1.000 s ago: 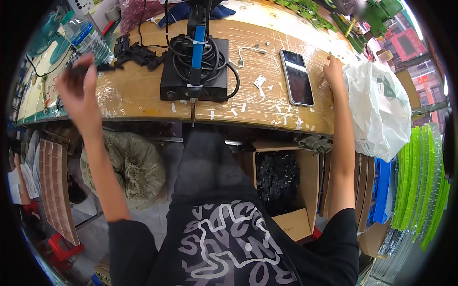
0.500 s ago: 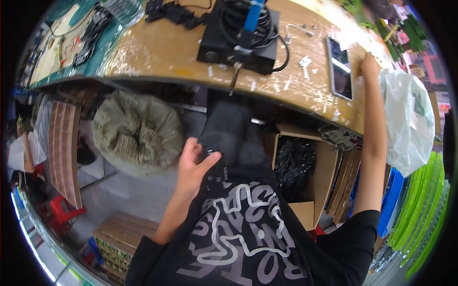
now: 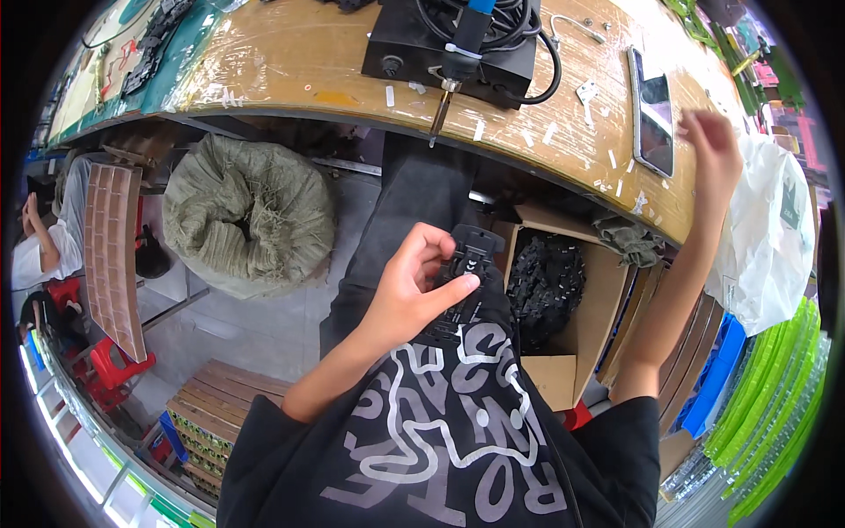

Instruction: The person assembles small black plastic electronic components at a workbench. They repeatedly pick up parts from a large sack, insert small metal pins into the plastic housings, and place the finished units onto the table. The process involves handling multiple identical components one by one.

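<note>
My left hand (image 3: 421, 286) grips a flat black plastic part (image 3: 476, 249) in front of my shirt, its thumb pressed on the face. The part's lower portion blends into my dark clothes. Over the table's right side is my right hand (image 3: 711, 151), raised between a phone (image 3: 652, 114) and a white plastic bag (image 3: 764, 233). Motion smears its fingers, so whether they hold anything is unclear. Straight ahead, a soldering iron (image 3: 466, 35) with a blue and black handle rests against a black box (image 3: 387, 63), its metal tip pointing toward me past the table edge.
White scraps (image 3: 549, 132) litter the wooden table (image 3: 290, 75). Beneath its edge, a cardboard box (image 3: 601, 312) holds many black parts (image 3: 544, 290). A stuffed green sack (image 3: 251, 216) stands at left, beside a brown panel (image 3: 114, 255). Bright green strips (image 3: 766, 396) are stacked at right.
My left hand has moved right and up with the black part, which now shows more clearly. The right hand has lifted back from the far right of the table. My view has shifted slightly.
</note>
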Motion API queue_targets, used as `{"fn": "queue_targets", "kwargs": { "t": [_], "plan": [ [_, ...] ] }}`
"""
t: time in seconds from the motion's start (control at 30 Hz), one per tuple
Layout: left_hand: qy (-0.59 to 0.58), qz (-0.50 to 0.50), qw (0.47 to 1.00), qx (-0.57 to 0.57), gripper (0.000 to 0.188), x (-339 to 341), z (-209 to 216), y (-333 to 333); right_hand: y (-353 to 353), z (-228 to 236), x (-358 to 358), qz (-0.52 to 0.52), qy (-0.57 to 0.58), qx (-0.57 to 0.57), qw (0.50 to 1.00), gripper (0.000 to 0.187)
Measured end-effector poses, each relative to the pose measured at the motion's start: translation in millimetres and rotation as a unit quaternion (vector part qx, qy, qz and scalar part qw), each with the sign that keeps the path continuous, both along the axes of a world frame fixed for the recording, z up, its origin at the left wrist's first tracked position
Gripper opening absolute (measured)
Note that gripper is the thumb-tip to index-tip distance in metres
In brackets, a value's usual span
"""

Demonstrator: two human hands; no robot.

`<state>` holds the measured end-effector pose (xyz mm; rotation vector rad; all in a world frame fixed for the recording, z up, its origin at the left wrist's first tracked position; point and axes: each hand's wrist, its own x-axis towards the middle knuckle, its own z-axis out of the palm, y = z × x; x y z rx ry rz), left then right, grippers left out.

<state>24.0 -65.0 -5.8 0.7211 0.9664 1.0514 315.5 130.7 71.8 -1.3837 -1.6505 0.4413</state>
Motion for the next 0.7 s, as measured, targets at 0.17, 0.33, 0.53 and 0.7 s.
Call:
{"fn": "queue_targets", "kwargs": {
  "t": [0.17,0.33,0.53,0.7],
  "plan": [
    [0.018,-0.022,0.999,0.014,0.031,11.1,5.0,8.4,-103.2,-21.3,-74.3,0.135,0.272,-0.153,0.941,0.012],
    [0.049,-0.064,0.997,0.014,0.030,17.9,13.0,18.2,-132.6,-51.5,-89.7,0.228,0.309,-0.190,0.904,0.016],
    [0.111,-0.100,0.989,0.024,0.029,15.9,10.8,21.2,-132.4,-51.7,-91.1,0.253,0.107,-0.144,0.951,0.022],
    [0.183,-0.102,0.976,0.059,0.026,16.6,13.1,19.5,-132.0,-46.6,-97.6,0.254,0.031,-0.114,0.960,0.020]
  ]
}}
